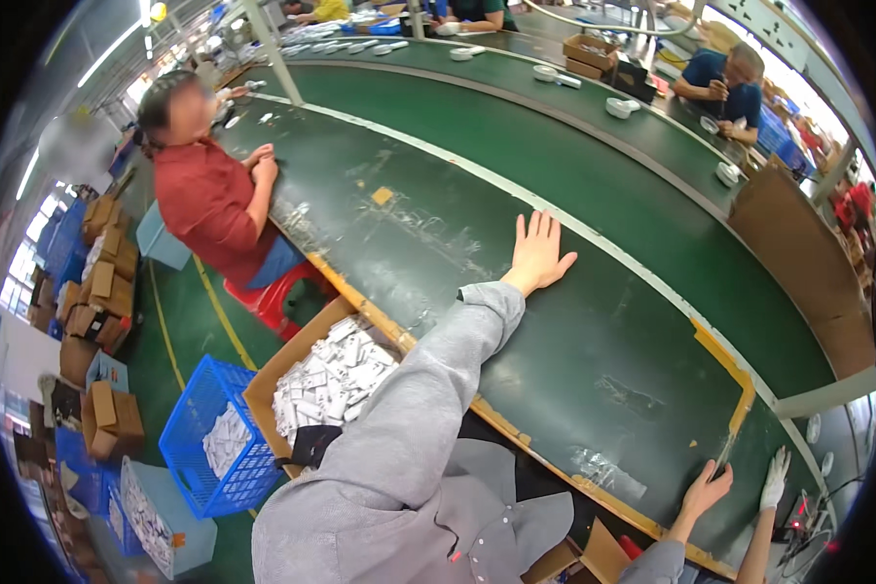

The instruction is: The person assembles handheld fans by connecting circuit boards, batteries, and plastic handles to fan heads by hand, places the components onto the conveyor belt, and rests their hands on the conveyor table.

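Observation:
My left hand (540, 255) lies palm down on the dark green worktable (555, 360), close to the pale rail along the belt. Its fingers are spread and nothing is in them. At the table's lower right corner is my right hand (706, 490), held low over the surface with thumb and fingers apart; I see nothing in it. A strip of yellow tape (725, 355) runs along the table's edge beyond it. Below my left forearm stands a cardboard box (261, 394) filled with small white plastic parts (333, 382).
A person in red (204, 190) sits at the table's left. Another person's gloved hand (776, 477) rests right of mine. The green conveyor belt (603, 175) curves behind the table. A blue basket (187, 428) stands on the floor; a worker in blue (706, 78) sits across.

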A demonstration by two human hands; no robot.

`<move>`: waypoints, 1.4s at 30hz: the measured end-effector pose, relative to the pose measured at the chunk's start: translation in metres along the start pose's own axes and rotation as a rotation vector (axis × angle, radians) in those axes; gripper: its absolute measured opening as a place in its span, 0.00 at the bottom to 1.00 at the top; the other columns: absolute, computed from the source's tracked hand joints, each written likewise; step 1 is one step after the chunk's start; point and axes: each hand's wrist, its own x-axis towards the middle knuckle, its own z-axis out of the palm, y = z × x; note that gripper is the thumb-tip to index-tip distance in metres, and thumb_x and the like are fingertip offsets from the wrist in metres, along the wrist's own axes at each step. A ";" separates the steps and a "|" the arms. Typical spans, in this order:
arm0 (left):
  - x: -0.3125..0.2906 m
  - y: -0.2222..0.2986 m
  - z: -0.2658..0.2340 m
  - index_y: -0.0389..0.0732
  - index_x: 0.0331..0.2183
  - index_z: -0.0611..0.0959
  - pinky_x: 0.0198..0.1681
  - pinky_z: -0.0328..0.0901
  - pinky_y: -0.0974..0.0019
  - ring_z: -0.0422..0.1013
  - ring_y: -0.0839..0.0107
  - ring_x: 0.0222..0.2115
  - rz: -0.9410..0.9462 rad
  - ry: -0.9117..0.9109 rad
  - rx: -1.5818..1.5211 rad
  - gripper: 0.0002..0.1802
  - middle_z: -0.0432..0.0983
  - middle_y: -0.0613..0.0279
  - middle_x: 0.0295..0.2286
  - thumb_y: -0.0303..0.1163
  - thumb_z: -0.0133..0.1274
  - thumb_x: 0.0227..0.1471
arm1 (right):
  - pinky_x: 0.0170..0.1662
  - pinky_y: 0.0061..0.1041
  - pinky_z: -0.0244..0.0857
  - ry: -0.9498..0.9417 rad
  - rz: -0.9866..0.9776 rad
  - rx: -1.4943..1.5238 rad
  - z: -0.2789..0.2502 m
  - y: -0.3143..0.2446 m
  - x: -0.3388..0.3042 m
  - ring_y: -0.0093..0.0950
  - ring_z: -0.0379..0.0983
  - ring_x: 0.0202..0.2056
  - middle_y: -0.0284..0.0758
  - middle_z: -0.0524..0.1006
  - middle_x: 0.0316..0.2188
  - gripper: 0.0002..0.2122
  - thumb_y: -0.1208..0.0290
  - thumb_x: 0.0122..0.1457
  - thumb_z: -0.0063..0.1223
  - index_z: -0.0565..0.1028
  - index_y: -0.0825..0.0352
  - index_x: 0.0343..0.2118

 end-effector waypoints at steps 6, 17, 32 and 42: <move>-0.037 -0.023 0.000 0.32 0.63 0.57 0.67 0.34 0.46 0.40 0.49 0.66 -0.066 -0.105 -0.071 0.46 0.45 0.40 0.64 0.60 0.38 0.58 | 0.57 0.42 0.56 -0.026 -0.075 -0.095 0.007 0.001 0.003 0.47 0.63 0.53 0.50 0.69 0.50 0.24 0.56 0.65 0.45 0.67 0.75 0.52; -0.040 -0.025 0.004 0.36 0.63 0.57 0.68 0.33 0.47 0.40 0.52 0.67 -0.096 -0.095 -0.043 0.44 0.46 0.44 0.64 0.60 0.37 0.58 | 0.61 0.41 0.53 0.014 -0.058 -0.179 0.014 0.002 0.004 0.47 0.59 0.58 0.51 0.65 0.56 0.27 0.53 0.65 0.44 0.66 0.76 0.54; -0.042 -0.022 -0.005 0.36 0.64 0.56 0.68 0.33 0.49 0.38 0.53 0.67 -0.103 -0.151 -0.055 0.43 0.44 0.45 0.65 0.58 0.35 0.60 | 0.63 0.40 0.51 -0.018 -0.017 -0.180 0.012 0.004 0.004 0.46 0.59 0.59 0.52 0.65 0.57 0.29 0.53 0.65 0.43 0.65 0.77 0.56; -0.042 -0.018 0.003 0.36 0.63 0.57 0.68 0.34 0.48 0.41 0.53 0.66 -0.093 -0.102 -0.051 0.43 0.47 0.45 0.64 0.59 0.38 0.58 | 0.63 0.40 0.51 -0.026 -0.030 -0.194 0.008 0.010 0.006 0.47 0.58 0.60 0.52 0.64 0.58 0.28 0.53 0.65 0.42 0.66 0.76 0.56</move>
